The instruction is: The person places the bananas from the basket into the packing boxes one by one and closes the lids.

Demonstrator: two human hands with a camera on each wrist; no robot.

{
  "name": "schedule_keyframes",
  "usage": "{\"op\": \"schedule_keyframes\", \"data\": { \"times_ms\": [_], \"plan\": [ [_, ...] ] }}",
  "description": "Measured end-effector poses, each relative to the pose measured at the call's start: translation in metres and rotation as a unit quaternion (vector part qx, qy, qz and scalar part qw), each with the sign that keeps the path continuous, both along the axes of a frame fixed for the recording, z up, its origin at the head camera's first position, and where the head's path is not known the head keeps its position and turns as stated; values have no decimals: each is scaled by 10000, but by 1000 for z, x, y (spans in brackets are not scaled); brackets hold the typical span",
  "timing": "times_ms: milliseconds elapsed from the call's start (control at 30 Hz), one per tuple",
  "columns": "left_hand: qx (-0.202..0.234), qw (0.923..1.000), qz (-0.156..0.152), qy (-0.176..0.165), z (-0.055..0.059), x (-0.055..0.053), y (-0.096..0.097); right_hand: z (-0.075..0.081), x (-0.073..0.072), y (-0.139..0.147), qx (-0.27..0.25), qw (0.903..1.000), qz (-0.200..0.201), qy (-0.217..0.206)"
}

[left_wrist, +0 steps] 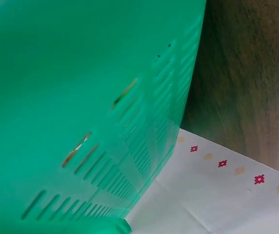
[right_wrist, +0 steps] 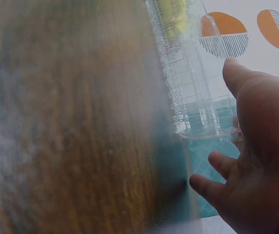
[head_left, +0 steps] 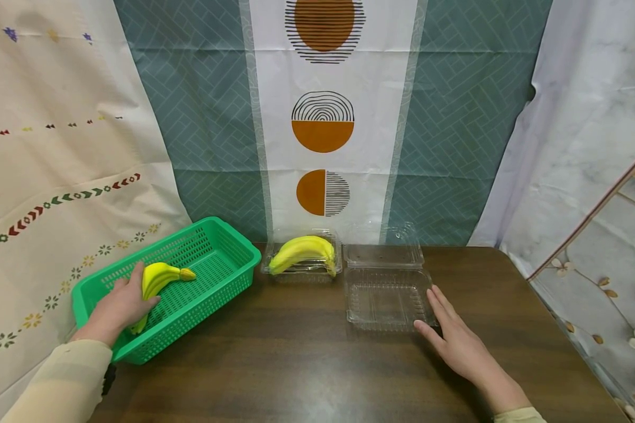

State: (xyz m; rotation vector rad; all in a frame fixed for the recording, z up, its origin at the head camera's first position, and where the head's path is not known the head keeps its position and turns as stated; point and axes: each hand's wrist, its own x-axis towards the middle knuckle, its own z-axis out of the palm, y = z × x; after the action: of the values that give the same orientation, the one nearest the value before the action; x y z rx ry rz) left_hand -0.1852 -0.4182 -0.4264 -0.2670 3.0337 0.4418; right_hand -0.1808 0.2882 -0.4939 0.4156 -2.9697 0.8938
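Note:
In the head view my left hand point(head_left: 123, 305) reaches into the green plastic basket point(head_left: 190, 320) and grips a yellow bunch of bananas point(head_left: 161, 276), its stem end pointing right. The thumb lies on the near side of the bunch, whose lower part is partly hidden by the hand. My right hand point(head_left: 455, 338), fingers straight and spread, rests at the right edge of a clear plastic clamshell box point(head_left: 386, 299) with its lid raised at the back. From the right wrist view, the right thumb and fingers point(right_wrist: 232, 73) show beside the box's clear wall point(right_wrist: 197, 97).
Behind and between basket and clamshell, another clear box point(head_left: 301, 277) holds yellow bananas point(head_left: 303, 249). All stand on a dark brown wooden table point(head_left: 296, 364). Patterned cloth point(head_left: 206, 117) hangs along the back, with more cloth at both sides. The basket's slotted wall fills most of the left wrist view.

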Motion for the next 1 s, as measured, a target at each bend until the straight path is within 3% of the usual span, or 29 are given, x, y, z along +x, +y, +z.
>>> {"op": "schedule_keyframes", "data": {
  "times_ms": [1000],
  "plan": [
    [234, 9993, 149, -242, -1, 2, -5, 0, 1, 0, -46, 10000, 25, -10]
  ]
}}
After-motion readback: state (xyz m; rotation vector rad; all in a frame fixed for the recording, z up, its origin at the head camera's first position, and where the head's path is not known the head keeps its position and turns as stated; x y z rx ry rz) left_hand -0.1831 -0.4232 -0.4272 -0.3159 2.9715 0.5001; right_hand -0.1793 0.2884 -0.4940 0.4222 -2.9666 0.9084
